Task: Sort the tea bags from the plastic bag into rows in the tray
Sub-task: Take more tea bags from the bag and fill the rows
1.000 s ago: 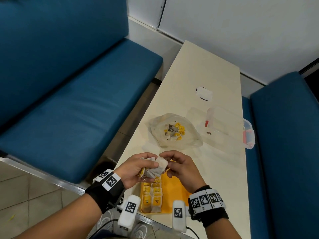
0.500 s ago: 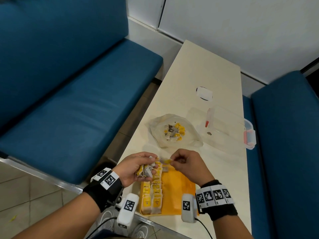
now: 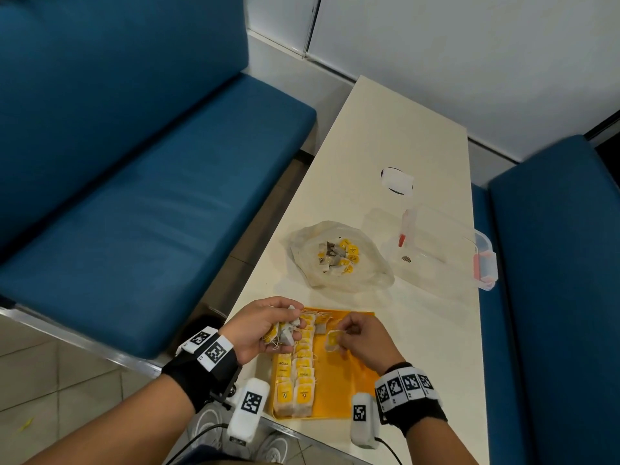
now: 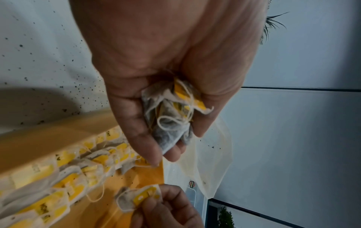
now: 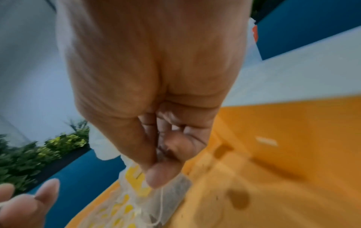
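Flanking cream table point(image 3: 396, 135) (2 blue benches point(image 3: 141, 182))

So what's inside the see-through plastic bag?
In the plastic bag, a small heap of tea bags with yellow tags. Any bags underneath the heap are covered, so no exact count.

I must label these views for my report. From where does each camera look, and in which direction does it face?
Head: above, facing forward and down at the table; both forearms show.
Left wrist: along the left hand, which grips a bunch of tea bags.
Right wrist: along the right hand, which pinches a single tea bag.
All three share the orange tray.
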`<state>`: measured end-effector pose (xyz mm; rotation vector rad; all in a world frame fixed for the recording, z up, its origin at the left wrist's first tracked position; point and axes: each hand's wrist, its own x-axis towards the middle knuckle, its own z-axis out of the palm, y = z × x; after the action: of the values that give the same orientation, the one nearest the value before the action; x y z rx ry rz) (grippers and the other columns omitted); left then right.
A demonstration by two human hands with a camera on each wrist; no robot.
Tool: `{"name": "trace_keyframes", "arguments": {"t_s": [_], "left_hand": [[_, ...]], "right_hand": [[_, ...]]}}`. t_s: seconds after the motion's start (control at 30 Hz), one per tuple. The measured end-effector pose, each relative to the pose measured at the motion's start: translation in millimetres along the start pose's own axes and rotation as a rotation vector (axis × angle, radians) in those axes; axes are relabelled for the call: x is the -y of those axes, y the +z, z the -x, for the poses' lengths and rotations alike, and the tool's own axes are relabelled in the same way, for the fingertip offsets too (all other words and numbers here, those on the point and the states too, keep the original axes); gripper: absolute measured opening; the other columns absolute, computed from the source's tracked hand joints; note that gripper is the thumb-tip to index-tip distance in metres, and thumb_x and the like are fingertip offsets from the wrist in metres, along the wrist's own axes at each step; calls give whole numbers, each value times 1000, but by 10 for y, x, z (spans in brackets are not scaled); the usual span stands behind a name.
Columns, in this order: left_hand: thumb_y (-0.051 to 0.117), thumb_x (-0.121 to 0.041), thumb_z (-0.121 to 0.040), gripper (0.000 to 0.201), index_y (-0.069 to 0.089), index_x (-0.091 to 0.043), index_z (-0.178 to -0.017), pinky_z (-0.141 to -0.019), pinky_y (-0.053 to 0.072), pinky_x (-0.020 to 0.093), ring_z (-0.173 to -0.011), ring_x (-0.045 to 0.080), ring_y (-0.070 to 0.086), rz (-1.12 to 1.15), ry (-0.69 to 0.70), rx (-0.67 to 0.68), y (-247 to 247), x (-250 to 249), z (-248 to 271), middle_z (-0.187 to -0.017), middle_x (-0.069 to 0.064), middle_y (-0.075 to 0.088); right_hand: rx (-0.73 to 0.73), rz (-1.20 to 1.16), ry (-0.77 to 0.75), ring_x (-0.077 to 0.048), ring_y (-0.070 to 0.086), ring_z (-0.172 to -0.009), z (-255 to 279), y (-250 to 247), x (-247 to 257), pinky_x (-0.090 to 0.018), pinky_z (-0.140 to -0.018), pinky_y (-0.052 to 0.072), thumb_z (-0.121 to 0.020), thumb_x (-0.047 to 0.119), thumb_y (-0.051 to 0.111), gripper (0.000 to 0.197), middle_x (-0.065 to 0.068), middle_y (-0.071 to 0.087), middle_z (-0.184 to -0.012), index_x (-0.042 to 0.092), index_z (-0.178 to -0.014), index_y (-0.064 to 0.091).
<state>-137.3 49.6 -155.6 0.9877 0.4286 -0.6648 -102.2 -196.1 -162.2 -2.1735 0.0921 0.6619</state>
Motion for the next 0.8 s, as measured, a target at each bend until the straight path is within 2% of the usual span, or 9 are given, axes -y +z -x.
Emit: {"name": "trace_keyframes", "arguments": {"t_s": [0.1, 0.17, 0.23, 0.33, 0.43, 0.53, 0.67, 0.8], "left_hand": [[68, -13, -95, 28, 65, -6, -122, -64, 60, 35, -80, 25, 68, -3, -1, 0, 5, 17, -17, -99, 14, 72], [68, -13, -96, 27, 65, -6, -122, -63, 59, 34, -81, 25, 68, -18, -4, -4, 8, 21, -15, -98, 14, 72], [67, -14, -96, 27, 65, -7, -122, -62, 60, 34, -82, 25, 69, -26, -9, -7, 11, 23, -12, -98, 14, 72], [66, -13, -97, 26, 65, -7, -122, -61, 60, 34, -81, 24, 69, -27, -14, -13, 11, 31, -6, -98, 14, 73], [65, -12, -97, 25, 65, -6, -121, -62, 61, 34, -81, 24, 69, -26, -19, -21, 9, 48, -7, -98, 14, 73], [65, -13, -97, 25, 65, -7, -122, -63, 60, 35, -82, 24, 69, -31, -22, -26, 11, 50, -10, -99, 14, 73], [66, -13, -97, 25, 65, -7, -122, -66, 60, 36, -83, 25, 69, -34, -23, -26, 14, 41, -16, -100, 14, 73], [65, -14, -97, 26, 65, -7, -123, -68, 60, 37, -84, 26, 69, -31, -28, -22, 20, 37, -6, -100, 14, 73]], "right_hand": [[9, -65, 27, -17, 64, -51, -64, 108, -45, -27, -54, 51, -86, -6, 66, 15, -10, 66, -70, 8, -82, 63], [-11, -95, 50, -14, 66, -52, -98, 165, -44, -20, -47, 48, -88, -4, 66, 11, -11, 66, -69, 7, -85, 64], [-54, -115, 84, -13, 67, -55, -134, 210, -58, -18, -44, 45, -89, -1, 66, 6, -10, 68, -68, 5, -87, 65], [-119, -192, 122, -19, 70, -60, -187, 274, -97, -23, -49, 49, -90, -2, 65, 8, -13, 71, -71, 5, -87, 65], [-161, -276, 154, -16, 68, -57, -209, 320, -113, -24, -54, 53, -89, -8, 63, 16, -11, 70, -67, 7, -83, 64], [-200, -287, 165, -12, 65, -52, -212, 354, -108, -22, -50, 48, -87, -5, 67, 14, -6, 70, -62, 8, -81, 67], [-260, -243, 187, -10, 63, -54, -236, 397, -109, -19, -51, 45, -85, 4, 73, 6, -6, 73, -69, 10, -85, 73], [-300, -254, 206, -16, 66, -60, -245, 446, -77, -24, -54, 47, -83, 5, 75, 6, -12, 74, -76, 7, -86, 71]]}}
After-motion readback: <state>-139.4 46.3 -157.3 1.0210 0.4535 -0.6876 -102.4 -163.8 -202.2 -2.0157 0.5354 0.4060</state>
